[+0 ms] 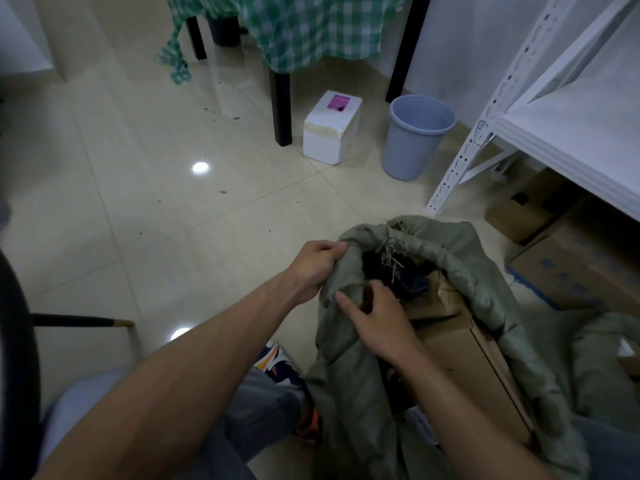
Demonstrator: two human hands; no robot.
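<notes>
A grey-green woven sack (349, 386) stands on the floor in front of me with its rolled mouth open. A brown cardboard box (460, 351) lies inside it, along with something dark deeper in. My left hand (317, 265) grips the sack's rolled rim on its left side. My right hand (377, 320) reaches into the opening; its thumb lies outside on the fabric and its fingers curl over the rim, their tips hidden in the dark inside.
A blue waste bin (412, 140) and a white foam box (330, 128) stand on the tiled floor by a black table leg (281, 109). White metal shelving (554, 133) is at right with cardboard boxes (571, 271) beneath. A chair leg (79, 321) is at left.
</notes>
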